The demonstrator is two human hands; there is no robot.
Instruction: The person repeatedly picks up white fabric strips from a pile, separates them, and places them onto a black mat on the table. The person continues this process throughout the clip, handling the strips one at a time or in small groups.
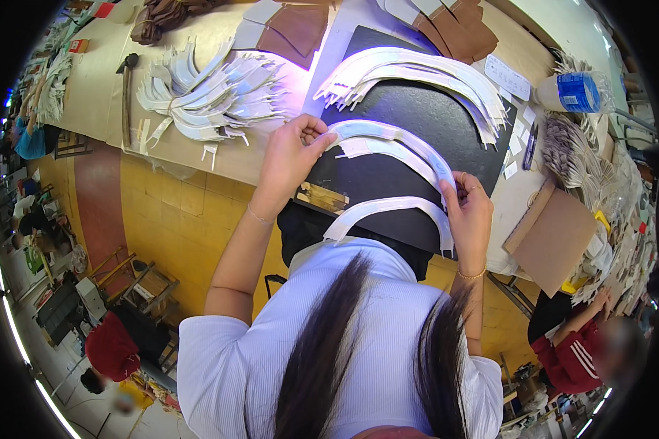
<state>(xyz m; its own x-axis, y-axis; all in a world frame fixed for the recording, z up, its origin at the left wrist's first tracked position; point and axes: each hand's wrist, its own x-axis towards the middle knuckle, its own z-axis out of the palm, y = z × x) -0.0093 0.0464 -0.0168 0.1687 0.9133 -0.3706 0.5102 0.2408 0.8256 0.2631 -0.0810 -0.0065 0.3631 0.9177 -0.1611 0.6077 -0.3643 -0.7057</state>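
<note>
A curved white strip (399, 135) spans between my two hands over a black board (410, 102). My left hand (294, 152) pinches its left end between thumb and fingers. Its right end is pinched by my right hand (468, 214). A second pale curved strip (406, 156) lies just under the held one, partly hidden; I cannot tell whether it is held too. Closer to me, another curved white strip (388, 205) rests on the board's near part. Beyond my hands, a fanned stack of similar strips (425, 66) arches across the board.
Left on the table lie a tied bundle of white strips (205, 95) and a hammer (127, 80). Brown pieces (293, 33) sit at the back. A blue-labelled bottle (575, 92), cutter (531, 146) and cardboard (556, 234) are right. People in red (113, 344) work nearby.
</note>
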